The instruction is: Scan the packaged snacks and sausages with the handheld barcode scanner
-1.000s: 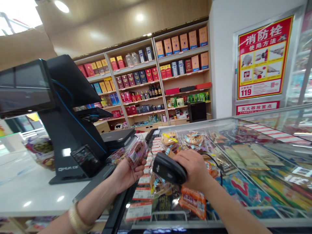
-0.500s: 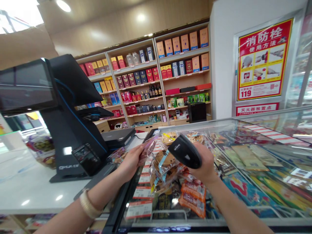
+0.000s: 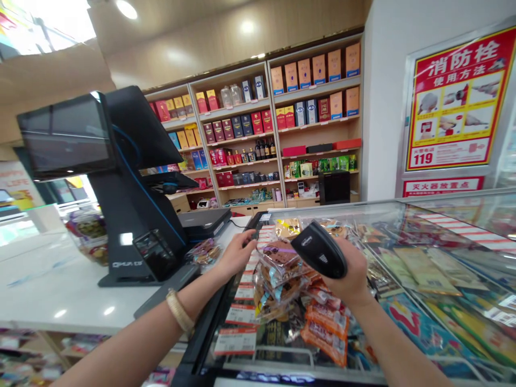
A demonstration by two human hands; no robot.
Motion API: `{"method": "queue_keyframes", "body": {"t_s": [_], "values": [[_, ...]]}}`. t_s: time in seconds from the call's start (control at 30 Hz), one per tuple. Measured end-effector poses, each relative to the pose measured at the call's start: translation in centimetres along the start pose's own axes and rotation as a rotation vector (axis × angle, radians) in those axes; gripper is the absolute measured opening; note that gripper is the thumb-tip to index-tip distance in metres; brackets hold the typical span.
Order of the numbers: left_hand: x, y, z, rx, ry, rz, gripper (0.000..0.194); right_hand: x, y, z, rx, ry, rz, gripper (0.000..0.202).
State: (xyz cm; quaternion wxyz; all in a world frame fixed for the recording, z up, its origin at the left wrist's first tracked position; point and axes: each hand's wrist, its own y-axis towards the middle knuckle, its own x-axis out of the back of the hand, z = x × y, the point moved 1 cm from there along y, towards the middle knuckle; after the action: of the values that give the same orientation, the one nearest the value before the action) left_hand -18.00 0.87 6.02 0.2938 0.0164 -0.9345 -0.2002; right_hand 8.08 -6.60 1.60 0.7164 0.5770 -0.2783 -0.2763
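Note:
My right hand (image 3: 355,269) grips a black handheld barcode scanner (image 3: 320,250), its head pointing left over a heap of packets. Beside the heap, my left hand (image 3: 238,251) has its fingers slightly curled with a gap at the thumb; no packet shows in it. Closest to those fingertips is a clear-wrapped brown snack packet with a purple strip (image 3: 281,252), on top of the pile. Under it lie more clear-wrapped snack packets (image 3: 278,290), some with blue strips. Orange packets (image 3: 326,328) lie nearer me on the glass-topped case (image 3: 282,355).
Left of the case, a black checkout terminal (image 3: 141,215) stands on a white counter (image 3: 76,301). A few wrapped packets (image 3: 205,251) lie by its base, with a clear jar (image 3: 86,234) behind. Shelves of boxes (image 3: 237,129) line the back wall.
The purple-strip packet, held in my left hand before, now lies on the heap. My left hand has let go of it. The view has shifted slightly left; the scanner stays in my right hand.

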Motion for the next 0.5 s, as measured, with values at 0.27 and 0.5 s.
{"method": "queue_keyframes", "body": {"t_s": [0.27, 0.5], "values": [[9.0, 3.5, 10.0, 0.242, 0.799, -0.184, 0.063, -0.1, -0.2, 0.2, 0.036, -0.002, 0.05, 0.016], [10.9, 4.5, 14.6, 0.42, 0.764, -0.035, 0.058, -0.2, -0.5, 0.3, 0.033, -0.017, 0.091, 0.015]]}}
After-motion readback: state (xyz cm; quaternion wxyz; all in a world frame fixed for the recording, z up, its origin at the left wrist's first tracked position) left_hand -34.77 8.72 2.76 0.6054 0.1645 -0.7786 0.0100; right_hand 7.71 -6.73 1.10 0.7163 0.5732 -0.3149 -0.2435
